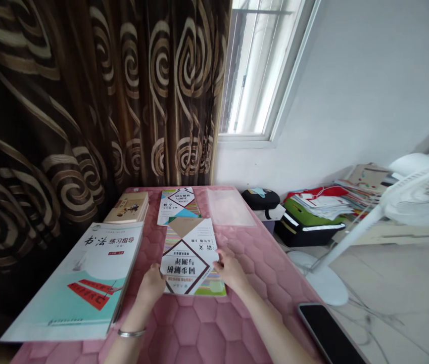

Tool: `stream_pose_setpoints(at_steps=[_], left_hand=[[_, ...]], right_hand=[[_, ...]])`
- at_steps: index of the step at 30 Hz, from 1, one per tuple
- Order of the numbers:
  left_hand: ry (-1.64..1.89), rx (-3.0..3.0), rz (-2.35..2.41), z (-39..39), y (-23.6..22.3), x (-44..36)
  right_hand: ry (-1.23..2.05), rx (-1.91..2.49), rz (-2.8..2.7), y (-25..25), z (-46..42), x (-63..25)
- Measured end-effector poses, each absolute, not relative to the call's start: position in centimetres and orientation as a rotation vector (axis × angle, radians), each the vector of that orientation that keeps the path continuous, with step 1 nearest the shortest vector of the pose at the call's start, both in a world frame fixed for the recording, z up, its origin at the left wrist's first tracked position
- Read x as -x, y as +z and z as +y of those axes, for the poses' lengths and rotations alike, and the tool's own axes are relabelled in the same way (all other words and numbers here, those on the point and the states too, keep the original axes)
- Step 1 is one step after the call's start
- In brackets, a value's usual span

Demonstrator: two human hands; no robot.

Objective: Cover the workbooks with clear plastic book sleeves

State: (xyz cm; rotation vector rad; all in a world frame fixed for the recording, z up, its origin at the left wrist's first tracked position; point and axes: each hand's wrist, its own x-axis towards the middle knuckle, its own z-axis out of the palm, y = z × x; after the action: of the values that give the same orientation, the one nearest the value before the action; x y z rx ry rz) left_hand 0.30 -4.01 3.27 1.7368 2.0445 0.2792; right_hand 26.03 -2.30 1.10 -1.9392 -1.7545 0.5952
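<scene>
A white workbook (189, 255) with a brown diamond pattern and printed characters lies in the middle of a pink quilted surface (206, 328). My left hand (151, 283) grips its near left corner, fingers curled on the edge. My right hand (229, 268) holds its right edge, thumb on the cover. A metal bangle (131, 333) sits on my left wrist. The workbook seems to rest on another colourful booklet, whose striped edge shows beneath it.
A large teal-and-white book (85, 283) lies at the left, a tan book (127, 207) and a teal-and-white booklet (178, 205) beyond, a clear plastic sleeve (229, 207) at the far right. A black phone (328, 333) lies at the near right edge. White fan (407, 202) and clutter stand on the floor right.
</scene>
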Motion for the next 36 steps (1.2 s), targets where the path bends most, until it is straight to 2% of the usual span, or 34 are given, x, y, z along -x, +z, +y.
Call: stream_pose_setpoints(at_steps=[9,11,15,17,23,28,33,36], left_hand=[[0.138,-1.932,2.044,-9.2,3.4,2.8],[0.184,-1.987,2.084,-8.9,3.8,2.0],[0.368,-2.139,2.215,-5.7,4.8,-0.9],[0.477,-2.198,2.201,-3.1,5.4,-2.3],[0.536,-2.345,2.1,5.5,6.5,-4.3],[0.439,-2.348,2.131,9.1,6.0,-3.7],[0.388,-2.307,2.216,7.3,4.2,-4.4],[0.356,-2.426,2.067,3.2,3.0,-6.1]], right_hand=[[0.941,1.616,-1.993,-1.8,-13.2,-26.6],[0.788,1.646,-1.979,-0.9,-12.3,-28.4],[0.163,1.841,-1.845,0.6,-7.6,-32.4],[0.024,1.998,-1.792,-0.1,-5.7,-33.6],[0.01,1.906,-1.71,-4.1,-4.1,-33.1],[-0.024,1.848,-1.677,-4.4,-3.7,-31.8],[-0.053,1.848,-1.669,-4.1,-3.6,-31.7],[-0.069,1.847,-1.695,-4.1,-3.6,-31.7]])
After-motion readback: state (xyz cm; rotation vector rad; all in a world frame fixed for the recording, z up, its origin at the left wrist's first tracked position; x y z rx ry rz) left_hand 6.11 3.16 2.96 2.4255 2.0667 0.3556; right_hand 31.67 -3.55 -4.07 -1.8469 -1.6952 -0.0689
